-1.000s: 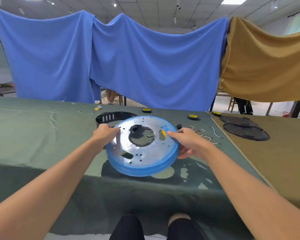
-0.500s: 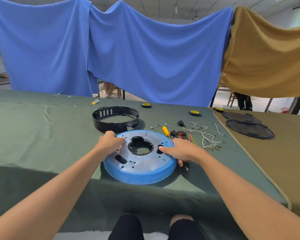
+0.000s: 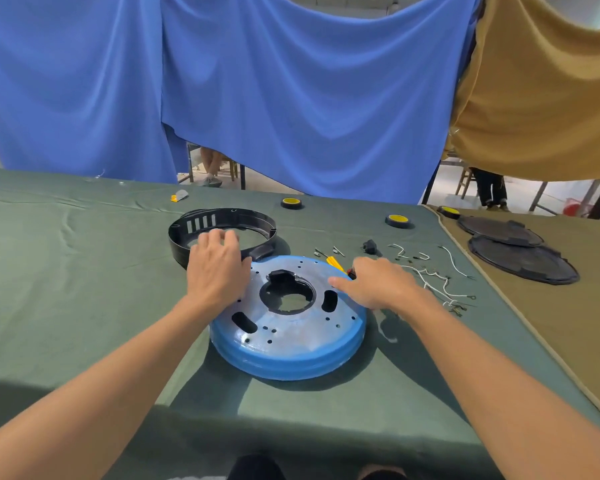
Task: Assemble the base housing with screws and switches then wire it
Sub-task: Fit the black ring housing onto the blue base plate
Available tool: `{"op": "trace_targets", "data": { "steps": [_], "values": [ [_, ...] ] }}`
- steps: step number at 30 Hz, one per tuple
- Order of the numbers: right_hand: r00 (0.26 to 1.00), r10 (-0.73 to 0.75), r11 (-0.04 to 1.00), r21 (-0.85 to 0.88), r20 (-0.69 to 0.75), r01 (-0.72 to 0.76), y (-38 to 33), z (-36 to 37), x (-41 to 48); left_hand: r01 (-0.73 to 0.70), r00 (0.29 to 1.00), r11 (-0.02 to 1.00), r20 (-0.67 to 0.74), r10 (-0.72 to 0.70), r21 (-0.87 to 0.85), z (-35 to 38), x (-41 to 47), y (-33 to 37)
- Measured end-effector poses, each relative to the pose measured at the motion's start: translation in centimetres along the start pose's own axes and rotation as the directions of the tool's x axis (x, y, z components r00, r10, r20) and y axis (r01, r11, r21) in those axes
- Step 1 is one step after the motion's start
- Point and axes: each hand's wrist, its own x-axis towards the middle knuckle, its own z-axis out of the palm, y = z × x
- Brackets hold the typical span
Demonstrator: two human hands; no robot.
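A round blue-rimmed base plate (image 3: 291, 327) with a metal face and a central hole lies flat on the green table cloth. Just behind it stands a black ring housing (image 3: 222, 223). My left hand (image 3: 215, 268) hovers with spread fingers over the near wall of the black ring, at the plate's far left edge. My right hand (image 3: 378, 284) lies with relaxed fingers at the plate's far right edge, holding nothing. White wires (image 3: 433, 282), small screws (image 3: 326, 251), a yellow-handled screwdriver (image 3: 335, 263) and a black switch part (image 3: 370, 246) lie beyond my right hand.
Two yellow-and-black rolls (image 3: 291, 203) (image 3: 397, 220) and a third (image 3: 448, 212) sit near the far table edge. Two black round covers (image 3: 520, 259) lie on the brown cloth at the right. Blue and brown curtains hang behind. A small yellow-grey item (image 3: 179, 195) lies far left.
The blue plate came down from my hands and now lies flat on the table. Both hands let go of its rim; my left hand moved forward onto the black ring.
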Motion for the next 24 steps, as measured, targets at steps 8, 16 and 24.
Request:
{"op": "trace_targets", "data": {
  "steps": [8,16,24],
  "values": [
    [0.988,-0.089,0.981,0.161,-0.126,0.109,-1.2,1.4,1.7,-0.115,0.954,0.976,0.295,0.057,0.184,1.0,3.9,-0.1],
    [0.987,-0.14,0.956,0.246,-0.082,0.157,-0.7,1.6,2.4,-0.268,0.963,0.952,0.065,0.261,0.148,0.4,4.7,-0.1],
    [0.985,-0.173,0.934,0.311,-0.026,0.173,-0.2,0.9,2.4,-0.346,0.936,0.937,-0.059,0.348,0.038,-1.6,5.6,3.6]
  ]
}}
